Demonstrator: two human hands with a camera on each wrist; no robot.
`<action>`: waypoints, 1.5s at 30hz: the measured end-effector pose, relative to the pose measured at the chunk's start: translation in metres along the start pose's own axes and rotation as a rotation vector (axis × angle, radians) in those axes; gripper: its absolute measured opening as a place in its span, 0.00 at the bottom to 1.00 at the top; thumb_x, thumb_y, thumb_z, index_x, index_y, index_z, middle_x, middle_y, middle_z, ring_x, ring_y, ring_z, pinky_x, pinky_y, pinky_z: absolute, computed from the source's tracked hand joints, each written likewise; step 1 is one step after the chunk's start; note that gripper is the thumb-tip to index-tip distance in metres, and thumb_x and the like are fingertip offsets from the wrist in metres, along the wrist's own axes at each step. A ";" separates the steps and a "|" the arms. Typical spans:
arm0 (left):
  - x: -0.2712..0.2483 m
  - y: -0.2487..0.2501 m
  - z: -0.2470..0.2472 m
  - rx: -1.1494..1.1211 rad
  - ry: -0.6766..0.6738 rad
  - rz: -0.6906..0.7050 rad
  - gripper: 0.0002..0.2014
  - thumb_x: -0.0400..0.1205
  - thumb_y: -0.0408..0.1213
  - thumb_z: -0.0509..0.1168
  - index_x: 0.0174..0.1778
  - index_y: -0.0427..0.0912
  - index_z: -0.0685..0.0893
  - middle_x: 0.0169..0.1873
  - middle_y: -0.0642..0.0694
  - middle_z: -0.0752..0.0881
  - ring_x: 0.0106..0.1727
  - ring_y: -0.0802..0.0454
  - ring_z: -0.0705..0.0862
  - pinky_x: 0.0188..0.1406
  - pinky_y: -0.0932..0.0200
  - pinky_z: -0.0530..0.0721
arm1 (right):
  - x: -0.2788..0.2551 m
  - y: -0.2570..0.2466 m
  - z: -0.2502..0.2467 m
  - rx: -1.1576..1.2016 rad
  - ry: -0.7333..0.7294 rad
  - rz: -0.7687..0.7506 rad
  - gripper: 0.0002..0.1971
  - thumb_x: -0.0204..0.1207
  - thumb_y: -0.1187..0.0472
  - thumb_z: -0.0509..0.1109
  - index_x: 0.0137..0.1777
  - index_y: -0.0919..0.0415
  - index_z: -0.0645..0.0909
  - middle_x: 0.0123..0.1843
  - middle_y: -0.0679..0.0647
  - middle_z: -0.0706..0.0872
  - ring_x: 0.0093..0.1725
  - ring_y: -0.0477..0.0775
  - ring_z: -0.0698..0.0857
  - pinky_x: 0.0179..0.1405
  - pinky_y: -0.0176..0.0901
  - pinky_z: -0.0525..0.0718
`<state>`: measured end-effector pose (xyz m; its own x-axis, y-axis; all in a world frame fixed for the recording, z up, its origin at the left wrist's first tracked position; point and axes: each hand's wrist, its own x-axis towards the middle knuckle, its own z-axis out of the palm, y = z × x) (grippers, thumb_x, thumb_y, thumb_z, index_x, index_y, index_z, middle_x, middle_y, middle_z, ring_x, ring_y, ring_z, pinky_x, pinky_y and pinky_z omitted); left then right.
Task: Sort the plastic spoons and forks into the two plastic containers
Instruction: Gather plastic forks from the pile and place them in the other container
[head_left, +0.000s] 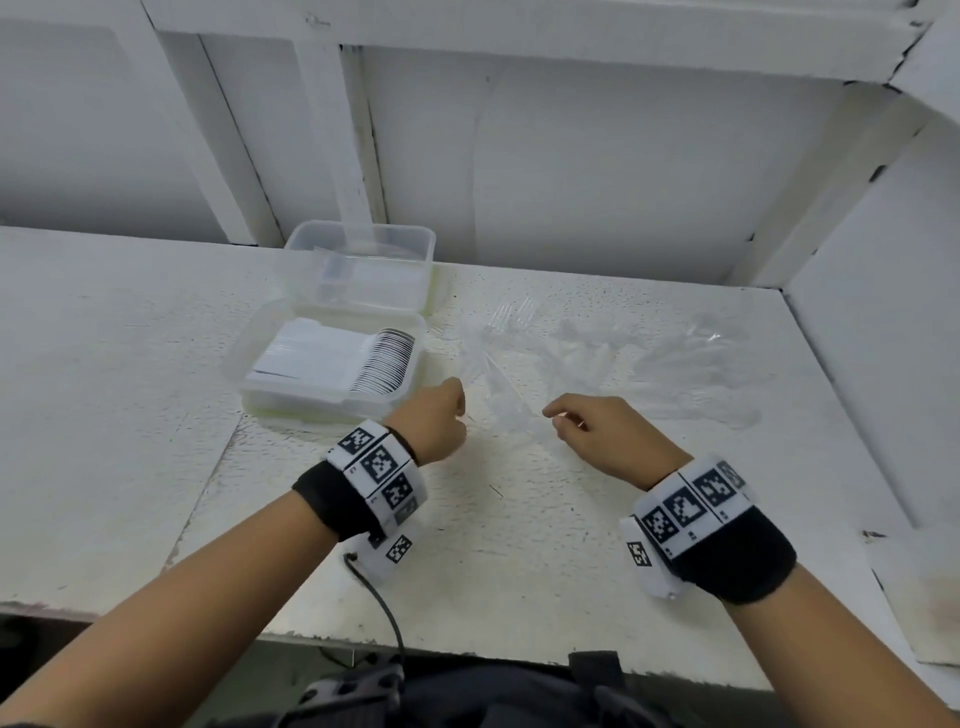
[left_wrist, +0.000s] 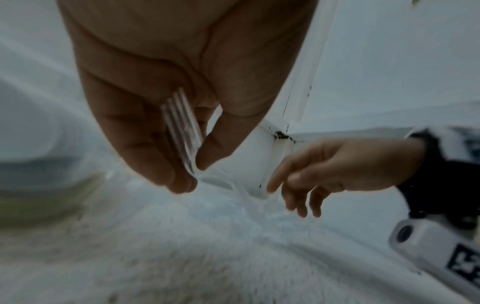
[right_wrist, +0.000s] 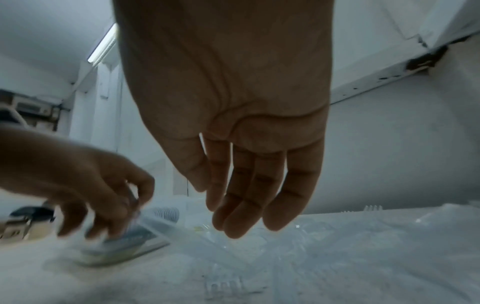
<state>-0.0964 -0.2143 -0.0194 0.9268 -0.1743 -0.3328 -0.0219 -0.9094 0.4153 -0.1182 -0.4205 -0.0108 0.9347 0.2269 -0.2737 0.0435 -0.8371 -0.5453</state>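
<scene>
Left hand (left_wrist: 166, 98) – its grip pinches clear plastic forks (left_wrist: 182, 127); right hand (right_wrist: 233, 127) hangs slack-fingered, holding nothing, above the white worktop (head_left: 519, 545).

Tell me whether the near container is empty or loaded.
Loaded: the near container holds a dense row of nested clear cutlery; its lid is off.

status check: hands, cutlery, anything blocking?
Left hand pinching clear fork. Right hand open over loose cutlery pile. Near container holds stacked cutlery; far container beyond. Nothing blocking.
</scene>
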 end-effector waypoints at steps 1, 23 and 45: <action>-0.007 -0.002 -0.005 -0.040 0.066 0.021 0.09 0.81 0.31 0.57 0.55 0.40 0.75 0.47 0.45 0.80 0.47 0.47 0.78 0.43 0.58 0.73 | 0.006 -0.001 0.000 -0.087 -0.009 -0.010 0.15 0.84 0.59 0.57 0.67 0.54 0.78 0.58 0.52 0.84 0.53 0.50 0.82 0.52 0.41 0.79; -0.040 -0.026 -0.032 -1.374 0.304 0.060 0.08 0.81 0.36 0.64 0.35 0.45 0.76 0.31 0.49 0.87 0.38 0.52 0.86 0.42 0.56 0.83 | 0.052 -0.014 0.001 0.419 0.064 0.208 0.08 0.79 0.62 0.68 0.53 0.66 0.84 0.30 0.55 0.83 0.22 0.46 0.76 0.20 0.33 0.70; -0.009 -0.024 -0.001 -0.494 0.088 0.025 0.09 0.85 0.45 0.57 0.47 0.44 0.77 0.27 0.51 0.72 0.27 0.56 0.70 0.26 0.62 0.70 | 0.039 -0.029 -0.004 0.694 0.019 0.112 0.14 0.81 0.71 0.56 0.49 0.53 0.81 0.42 0.53 0.78 0.30 0.47 0.76 0.25 0.38 0.76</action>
<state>-0.1041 -0.1908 -0.0255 0.9570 -0.1419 -0.2532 0.1155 -0.6141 0.7808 -0.0817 -0.3892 -0.0029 0.9266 0.1437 -0.3474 -0.2828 -0.3424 -0.8960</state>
